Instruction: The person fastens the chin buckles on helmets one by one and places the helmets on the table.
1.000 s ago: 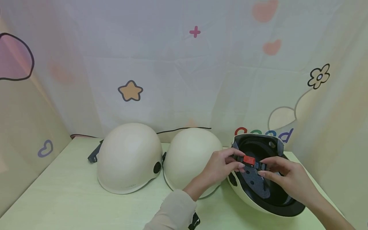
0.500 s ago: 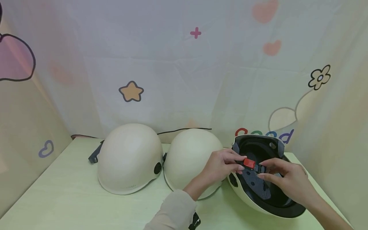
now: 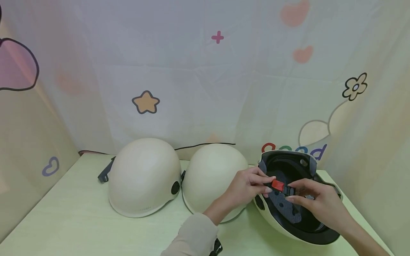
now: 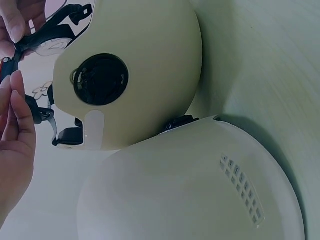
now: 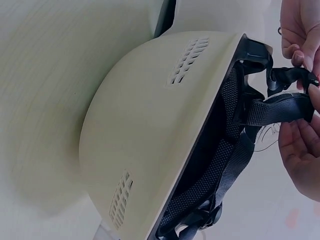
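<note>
An upturned white helmet (image 3: 272,221) lies at the right, its black padded inside facing up. Over its opening, my left hand (image 3: 245,186) pinches the red part of a chin strap buckle (image 3: 277,185) between thumb and fingers. My right hand (image 3: 320,202) pinches the black part on the buckle's right side. Both parts sit end to end, angled down to the right. In the right wrist view, the dark webbing strap (image 5: 275,110) runs from the helmet up to the fingertips. Fingers partly hide the buckle in both wrist views.
Two more white helmets stand dome up on the pale table (image 3: 80,220): a middle one (image 3: 211,174) beside the upturned helmet and a left one (image 3: 144,177). A black strap end (image 3: 217,246) lies near the left sleeve (image 3: 195,234). A printed curtain (image 3: 192,89) hangs behind.
Both hands have lowered slightly with the buckle, which tilts a little more down to the right. Their pinching grips stay on it, and the helmets keep their places.
</note>
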{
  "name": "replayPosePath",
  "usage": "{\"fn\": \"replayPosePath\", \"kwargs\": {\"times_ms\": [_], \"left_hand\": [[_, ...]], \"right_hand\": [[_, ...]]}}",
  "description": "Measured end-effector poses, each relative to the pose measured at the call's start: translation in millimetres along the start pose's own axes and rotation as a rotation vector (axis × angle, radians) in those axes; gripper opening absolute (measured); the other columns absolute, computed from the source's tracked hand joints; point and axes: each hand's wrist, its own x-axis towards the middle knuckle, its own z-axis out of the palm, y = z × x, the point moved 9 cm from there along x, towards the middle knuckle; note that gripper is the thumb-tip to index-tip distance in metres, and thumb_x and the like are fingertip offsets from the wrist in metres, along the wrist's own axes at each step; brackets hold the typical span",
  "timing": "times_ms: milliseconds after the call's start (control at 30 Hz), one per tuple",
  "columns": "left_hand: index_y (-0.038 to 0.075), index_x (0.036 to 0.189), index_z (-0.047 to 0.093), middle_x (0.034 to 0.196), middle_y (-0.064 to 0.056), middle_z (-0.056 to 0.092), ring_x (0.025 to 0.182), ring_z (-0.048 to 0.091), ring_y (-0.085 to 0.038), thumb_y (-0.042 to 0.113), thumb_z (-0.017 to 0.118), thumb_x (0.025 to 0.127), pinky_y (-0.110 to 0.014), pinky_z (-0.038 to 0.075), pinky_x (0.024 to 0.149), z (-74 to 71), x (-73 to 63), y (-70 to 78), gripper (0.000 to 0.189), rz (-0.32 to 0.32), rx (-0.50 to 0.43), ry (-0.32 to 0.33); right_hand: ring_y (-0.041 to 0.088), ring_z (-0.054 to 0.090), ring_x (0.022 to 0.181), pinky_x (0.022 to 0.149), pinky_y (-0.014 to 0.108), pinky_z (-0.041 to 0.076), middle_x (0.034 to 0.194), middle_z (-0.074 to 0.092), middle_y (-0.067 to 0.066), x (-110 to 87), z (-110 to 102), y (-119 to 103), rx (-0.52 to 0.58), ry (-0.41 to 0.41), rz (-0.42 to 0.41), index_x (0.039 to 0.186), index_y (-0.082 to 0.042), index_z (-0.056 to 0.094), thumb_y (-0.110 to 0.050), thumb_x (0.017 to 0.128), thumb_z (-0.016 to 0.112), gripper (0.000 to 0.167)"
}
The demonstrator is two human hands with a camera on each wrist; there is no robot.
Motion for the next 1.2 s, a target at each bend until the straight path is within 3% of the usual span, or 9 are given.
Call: {"fn": "replayPosePath", "kwargs": {"times_ms": [200,300,467,867,1067,1200], "left_hand": [[-0.004,0.108,0.064,0.100,-0.013,0.060,0.074,0.060,-0.005,-0.003,0.067,0.078,-0.015,0.049,0.064,0.7,0.2,1.4,0.030,0.045,0.038,0.037],[-0.002,0.108,0.065,0.104,-0.012,0.062,0.074,0.057,-0.001,0.000,0.067,0.079,-0.013,0.047,0.063,1.6,0.6,0.4,0.030,0.036,0.043,0.042],[-0.001,0.107,0.066,0.097,-0.014,0.063,0.067,0.058,-0.001,-0.001,0.068,0.078,-0.013,0.044,0.056,3.5,0.9,-0.6,0.029,-0.003,0.005,0.022],[-0.005,0.110,0.063,0.091,-0.015,0.058,0.068,0.064,-0.009,-0.004,0.066,0.079,-0.013,0.045,0.055,6.8,-0.9,-0.8,0.031,0.028,0.008,-0.010],[-0.004,0.111,0.062,0.090,-0.016,0.057,0.065,0.059,-0.003,-0.004,0.065,0.079,-0.019,0.050,0.059,6.7,-1.5,-2.0,0.032,0.039,0.014,0.004],[-0.003,0.112,0.062,0.090,-0.015,0.056,0.065,0.057,0.000,-0.004,0.065,0.079,-0.015,0.048,0.059,7.0,-1.5,-1.4,0.033,0.033,0.022,0.000]], "right_hand": [[0.003,0.059,0.065,0.059,0.015,0.048,0.077,0.062,-0.006,0.2,-4.2,0.1,0.002,0.026,-0.020,0.091,-0.007,0.066,0.000,0.067,0.078,0.028],[0.004,0.058,0.063,0.059,0.014,0.047,0.077,0.062,-0.006,0.0,-4.8,0.4,0.004,0.021,-0.021,0.091,-0.006,0.066,0.000,0.067,0.077,0.028],[0.005,0.057,0.061,0.057,0.018,0.048,0.075,0.061,-0.008,-2.2,-4.2,2.8,-0.003,0.008,0.002,0.091,-0.005,0.066,0.000,0.067,0.078,0.028],[0.003,0.059,0.061,0.057,0.019,0.048,0.075,0.063,-0.006,-4.5,-0.8,0.2,-0.004,0.038,-0.029,0.089,-0.006,0.065,0.003,0.065,0.078,0.029],[0.002,0.058,0.061,0.055,0.020,0.047,0.074,0.063,-0.005,-4.3,0.9,-0.5,-0.013,0.053,-0.033,0.088,-0.007,0.065,0.004,0.064,0.078,0.029],[0.002,0.058,0.061,0.057,0.019,0.048,0.076,0.064,-0.001,-3.6,2.0,0.4,-0.013,0.053,-0.036,0.088,-0.007,0.066,0.005,0.064,0.078,0.029]]}}
